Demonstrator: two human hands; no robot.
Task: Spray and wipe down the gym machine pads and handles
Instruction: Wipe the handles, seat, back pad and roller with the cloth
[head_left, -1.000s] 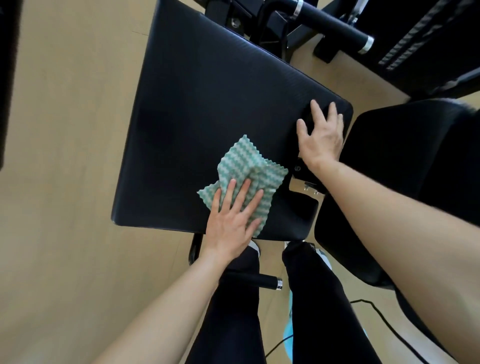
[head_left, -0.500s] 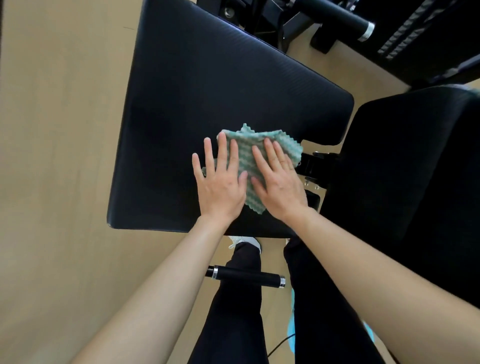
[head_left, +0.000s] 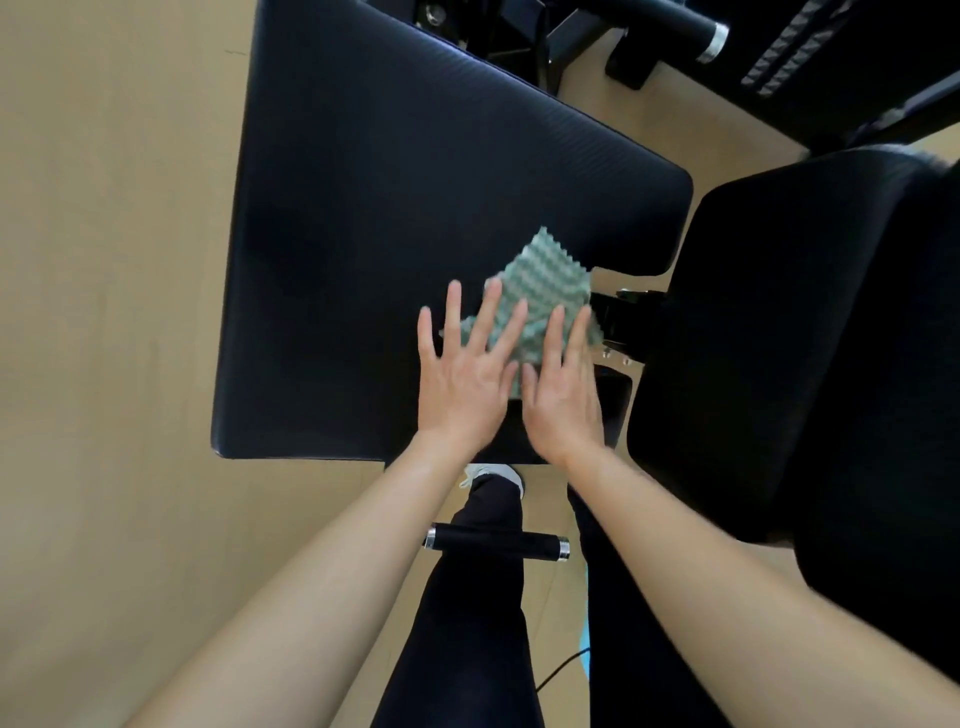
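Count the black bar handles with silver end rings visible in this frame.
2. The near handle lies at bottom centre, below the large pad. The far handle is at the top right, beyond that pad, partly cut off by the frame edge. Others may be hidden.

There is one view only, from a camera worn on the person's head. It looks forward and steeply down, almost straight onto the top of the black pad (head_left: 415, 234), which fills the upper middle of the picture. The camera is near: both forearms come in from the bottom corners, and the left hand (head_left: 462, 379) and the right hand (head_left: 563, 400) lie at the centre. Below them the person's own legs (head_left: 467, 623) and the floor (head_left: 104, 312) show. The wide lens bends the pad's long edges. A second pad (head_left: 805, 364) fills the right side.
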